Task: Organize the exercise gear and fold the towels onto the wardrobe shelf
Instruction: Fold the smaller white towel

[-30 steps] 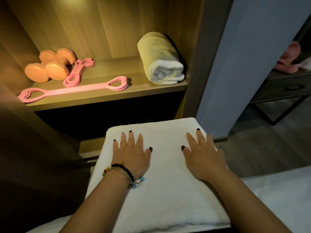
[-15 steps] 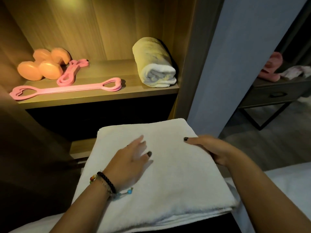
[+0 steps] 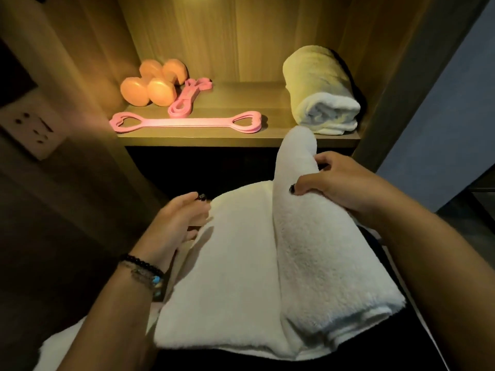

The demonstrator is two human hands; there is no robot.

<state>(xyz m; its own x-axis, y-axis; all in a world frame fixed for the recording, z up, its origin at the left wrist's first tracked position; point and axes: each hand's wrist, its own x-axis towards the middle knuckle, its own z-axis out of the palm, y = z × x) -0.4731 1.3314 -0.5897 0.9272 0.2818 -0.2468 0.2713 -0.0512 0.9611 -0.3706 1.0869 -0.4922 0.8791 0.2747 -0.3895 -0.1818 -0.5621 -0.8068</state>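
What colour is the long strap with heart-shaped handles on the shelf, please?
Pink; the strap shows clearly in the head view.

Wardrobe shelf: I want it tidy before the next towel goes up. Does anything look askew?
Mildly. The smaller pink resistance band lies at an angle, leaning against the orange dumbbells, while the long pink band lies straight along the front edge. The rolled towel looks neat.

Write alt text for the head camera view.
A person's right hand grips and lifts the right side of a white towel, folding it leftward, while the left hand touches its left edge. Behind, a wardrobe shelf holds orange dumbbells, pink resistance bands and a rolled towel.
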